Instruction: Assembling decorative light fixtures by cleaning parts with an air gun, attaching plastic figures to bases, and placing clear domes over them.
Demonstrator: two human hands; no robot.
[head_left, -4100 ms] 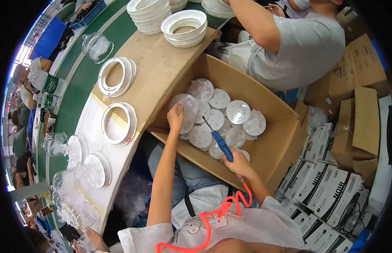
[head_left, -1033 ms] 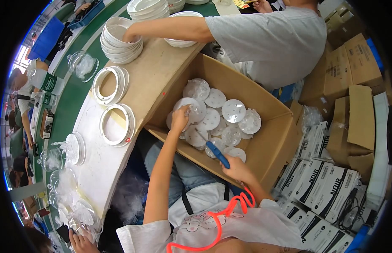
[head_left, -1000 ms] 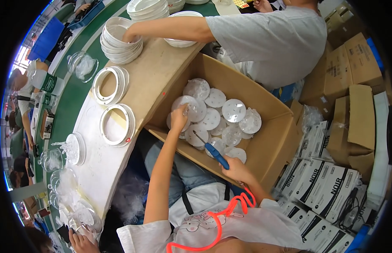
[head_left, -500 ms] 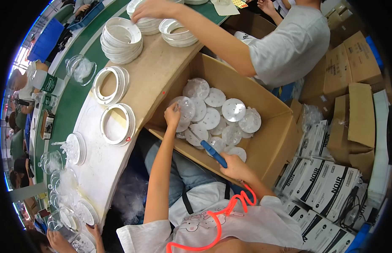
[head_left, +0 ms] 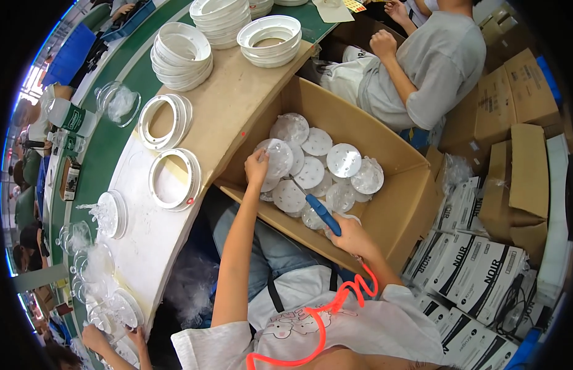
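A large open cardboard box (head_left: 397,206) stands in front of the person, with white and clear round discs (head_left: 344,160) piled inside it. The left hand (head_left: 257,165) is above the left part of the box, its fingers closed in a pinch on the edge of a clear disc (head_left: 278,159), which lies over the other discs on that side of the box. The right hand (head_left: 353,237) is at the near wall of the box, its fingers wrapped round the handle of a blue tool (head_left: 323,214). The tool's thin metal tip points into the box, over the pile; whether it touches a disc I cannot tell. A red coiled hose (head_left: 340,297) runs on the near side of the box, across the person's shirt.

Left of the box is a curved table (head_left: 228,92) carrying a white ring (head_left: 194,176) and, farther along past the box's far left corner, stacks of white rings (head_left: 180,61). A co-worker in a grey shirt (head_left: 444,68) sits beyond the box's far wall, and printed cartons (head_left: 468,271) lie to the right of the box.
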